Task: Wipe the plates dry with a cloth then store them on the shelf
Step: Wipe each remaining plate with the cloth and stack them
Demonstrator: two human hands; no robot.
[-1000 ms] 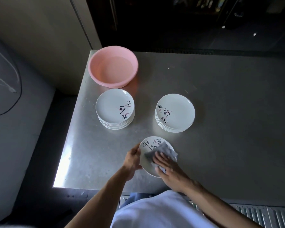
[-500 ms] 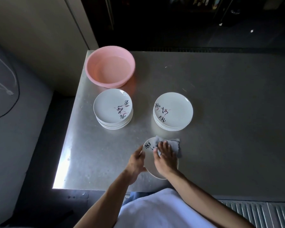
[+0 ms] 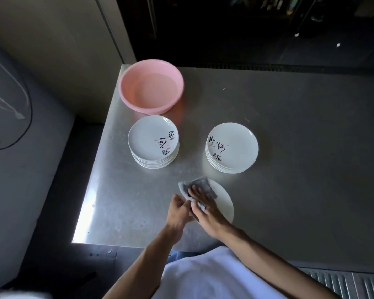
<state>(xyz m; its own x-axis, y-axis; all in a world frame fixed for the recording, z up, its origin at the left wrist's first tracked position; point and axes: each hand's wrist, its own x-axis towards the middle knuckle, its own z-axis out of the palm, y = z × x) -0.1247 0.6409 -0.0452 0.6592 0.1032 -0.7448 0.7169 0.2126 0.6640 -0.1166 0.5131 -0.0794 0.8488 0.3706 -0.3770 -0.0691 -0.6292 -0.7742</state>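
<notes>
Pressing grey cloth (image 3: 204, 182) flat onto white plate (image 3: 224, 201) with right hand (image 3: 205, 210), fingers straight, slightly spread. Gripping plate's left rim with left hand (image 3: 178, 212), fingers curled. Working near front edge of steel counter (image 3: 289, 147), before left plate stack (image 3: 152, 141) and right plate stack (image 3: 232, 145), pink basin (image 3: 147, 107) beyond at far left corner

The right hand (image 3: 206, 205) presses a grey cloth (image 3: 201, 182) onto a white plate (image 3: 224, 201) gripped by the left hand (image 3: 178, 212).
</notes>
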